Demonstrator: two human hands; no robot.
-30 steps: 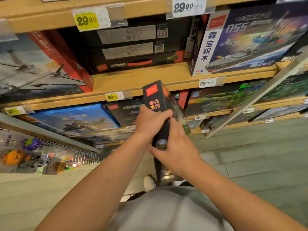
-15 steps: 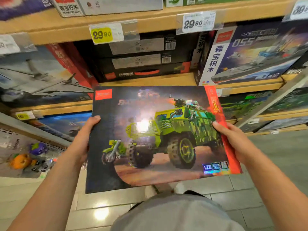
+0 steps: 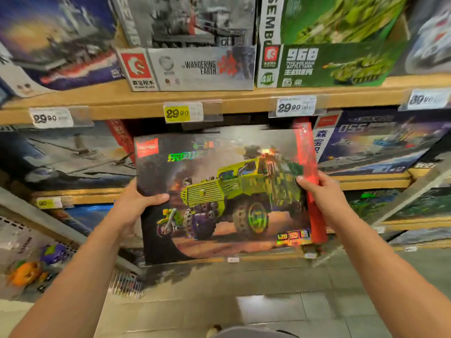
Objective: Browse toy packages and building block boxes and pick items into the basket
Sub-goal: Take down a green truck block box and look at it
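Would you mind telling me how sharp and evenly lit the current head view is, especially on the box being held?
Head view: overall soft with motion blur; the green truck box is smeared, its title unreadable, with iridescent glare on its foil badges. The yellow price tag reads 29.90, the far-right tag is blurred. Wide-angle bending curves the shelf edge.

Wooden shelf (image 3: 244, 100) — bears blurry, seemingly block boxes (image 3: 202, 67).

A toy aisle of a shop is shown. Wooden shelves (image 3: 219, 98) are stocked with boxed building-block sets (image 3: 200, 67) laid face out, and price tags (image 3: 183, 112) reading 29.90 are clipped along the shelf edges in clear holders. Blister-packed small toys (image 3: 26, 272) are hung on a wire rack at the lower left, above a tiled floor (image 3: 244, 306).
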